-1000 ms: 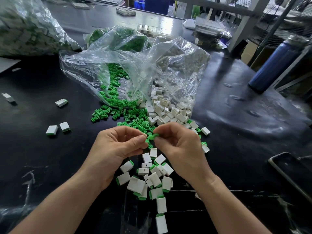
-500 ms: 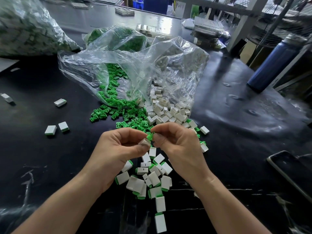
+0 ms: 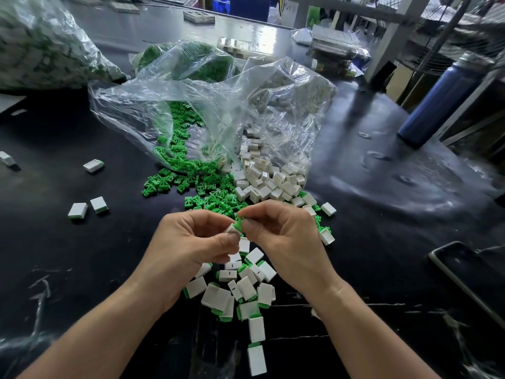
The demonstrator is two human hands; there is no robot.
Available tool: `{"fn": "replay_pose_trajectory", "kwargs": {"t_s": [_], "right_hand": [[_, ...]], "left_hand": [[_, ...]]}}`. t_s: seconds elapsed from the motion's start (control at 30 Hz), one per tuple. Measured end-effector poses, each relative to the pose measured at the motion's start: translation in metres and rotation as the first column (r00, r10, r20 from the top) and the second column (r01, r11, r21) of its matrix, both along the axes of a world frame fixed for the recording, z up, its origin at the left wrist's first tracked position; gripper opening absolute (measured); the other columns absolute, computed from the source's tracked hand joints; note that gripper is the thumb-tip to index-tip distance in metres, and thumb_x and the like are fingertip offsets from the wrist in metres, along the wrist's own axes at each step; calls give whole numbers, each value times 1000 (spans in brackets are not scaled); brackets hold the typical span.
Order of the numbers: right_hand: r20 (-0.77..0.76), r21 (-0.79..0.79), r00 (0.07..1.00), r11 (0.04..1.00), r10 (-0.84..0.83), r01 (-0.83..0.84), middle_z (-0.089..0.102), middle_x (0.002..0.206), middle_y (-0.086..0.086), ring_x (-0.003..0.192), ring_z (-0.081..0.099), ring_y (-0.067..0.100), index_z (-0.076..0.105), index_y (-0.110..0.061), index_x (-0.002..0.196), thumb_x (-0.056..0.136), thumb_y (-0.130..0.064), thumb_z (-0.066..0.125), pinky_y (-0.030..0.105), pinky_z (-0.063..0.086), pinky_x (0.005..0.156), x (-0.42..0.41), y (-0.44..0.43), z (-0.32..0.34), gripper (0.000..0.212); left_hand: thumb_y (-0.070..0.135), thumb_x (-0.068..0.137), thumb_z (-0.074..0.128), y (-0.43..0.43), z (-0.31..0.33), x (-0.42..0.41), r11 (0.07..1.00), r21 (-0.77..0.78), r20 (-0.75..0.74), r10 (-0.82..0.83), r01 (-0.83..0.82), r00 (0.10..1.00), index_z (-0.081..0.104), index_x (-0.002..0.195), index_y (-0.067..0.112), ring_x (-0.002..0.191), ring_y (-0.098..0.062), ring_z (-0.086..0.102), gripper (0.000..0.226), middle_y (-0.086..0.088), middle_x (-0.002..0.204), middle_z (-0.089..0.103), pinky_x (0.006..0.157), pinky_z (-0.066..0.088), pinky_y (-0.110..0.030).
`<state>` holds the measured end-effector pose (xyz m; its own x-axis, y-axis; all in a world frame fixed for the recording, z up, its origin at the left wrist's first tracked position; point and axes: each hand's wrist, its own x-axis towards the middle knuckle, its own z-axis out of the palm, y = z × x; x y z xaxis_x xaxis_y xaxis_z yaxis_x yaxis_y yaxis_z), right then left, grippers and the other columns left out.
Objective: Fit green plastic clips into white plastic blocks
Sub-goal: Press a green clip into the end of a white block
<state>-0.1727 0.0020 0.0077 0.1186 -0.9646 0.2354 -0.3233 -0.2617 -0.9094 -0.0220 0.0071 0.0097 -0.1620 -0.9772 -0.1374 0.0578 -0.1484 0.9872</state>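
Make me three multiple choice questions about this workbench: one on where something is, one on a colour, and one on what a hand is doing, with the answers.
1. Where does the heap of assembled white plastic blocks with green ends lie on the black table?
A. Between the person's forearms
B. Inside a cardboard box
C. On a shelf at the back

2. What colour is the tall cylindrical bottle at the right?
A. Red
B. Blue
C. Yellow

3. What is the left hand doing?
A. Lying flat on the table
B. Pinching a small white plastic block
C. Holding a pair of scissors

Answers:
1 A: the heap sits just below the hands, between the forearms.
2 B: its body is dark blue.
3 B: thumb and fingers grip the block, and the right hand holds a green plastic clip at its end.
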Motion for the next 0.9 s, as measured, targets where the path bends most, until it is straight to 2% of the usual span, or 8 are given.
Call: {"fn": "replay_pose_trajectory", "kwargs": {"t_s": [0.13, 0.27, 0.43, 0.57, 0.67, 0.77, 0.83, 0.9], "right_hand": [[-37, 16, 999, 1000, 11, -11, 67, 74, -11, 71, 64, 1, 72, -12, 89, 80, -3, 68, 16, 52, 68, -2, 0, 1, 14], [-90, -10, 996, 1000, 3, -4, 68, 76, -4, 71, 64, 7, 72, -9, 89, 80, -1, 67, 23, 54, 70, -2, 1, 2, 13], [-165, -60, 986, 998, 17, -28, 63, 73, -8, 64, 57, -3, 72, -7, 87, 80, 0, 67, 9, 43, 61, 1, 3, -1, 12], [-170, -76, 985, 997, 16, -29, 62, 72, -11, 65, 56, -4, 72, -6, 87, 79, 1, 66, 7, 42, 60, 1, 3, -2, 12], [-150, -100, 989, 995, -2, -13, 65, 78, -8, 71, 60, -1, 72, -7, 91, 80, 0, 66, 10, 46, 64, 1, 3, -1, 15], [-165, -166, 986, 986, -8, -19, 61, 78, -14, 67, 56, -8, 72, -7, 94, 80, 0, 65, 6, 42, 63, 1, 4, -1, 18], [-192, -199, 981, 979, -4, -35, 56, 77, -16, 66, 53, -11, 72, -6, 97, 80, 2, 63, 4, 38, 61, 2, 4, -2, 21], [-201, -198, 980, 979, -4, -37, 56, 80, -12, 67, 54, -8, 73, -8, 97, 80, 2, 64, 5, 39, 62, 2, 5, -2, 21]], "left_hand": [[12, 58, 72, 1, 0, -2, 1000, -9, 9, 24, -24, 1000, 71, 68, 5, 56, -17, 65, 12, -18, 67, 69, 52, 53, -21], [-2, 70, 71, 1, -2, -4, 998, -37, 61, 43, -41, 997, 70, 69, 4, 52, -16, 64, 6, -13, 60, 68, 50, 53, -20], [-3, 71, 72, 3, -3, -5, 991, -122, 164, 67, -47, 984, 70, 70, 3, 48, -13, 61, 7, -12, 56, 66, 46, 50, -19], [-3, 72, 72, 5, -4, -4, 985, -167, 214, 76, -40, 974, 70, 70, 5, 48, -12, 61, 8, -12, 57, 66, 47, 49, -17], [3, 69, 74, 4, -2, -5, 984, -165, 173, 93, -64, 981, 71, 68, 9, 51, -14, 65, 7, -11, 59, 68, 49, 51, -18], [14, 62, 72, 4, 1, -5, 983, -154, 84, 115, -101, 990, 72, 67, 15, 52, -16, 65, 5, -12, 62, 69, 49, 53, -20], [10, 65, 71, 5, 1, -4, 982, -158, 64, 113, -102, 992, 72, 71, 15, 51, -16, 65, 8, -12, 64, 69, 48, 53, -21], [2, 70, 70, 5, 1, -4, 981, -171, 82, 110, -95, 991, 72, 70, 14, 50, -15, 65, 12, -12, 62, 69, 48, 53, -20]]}}
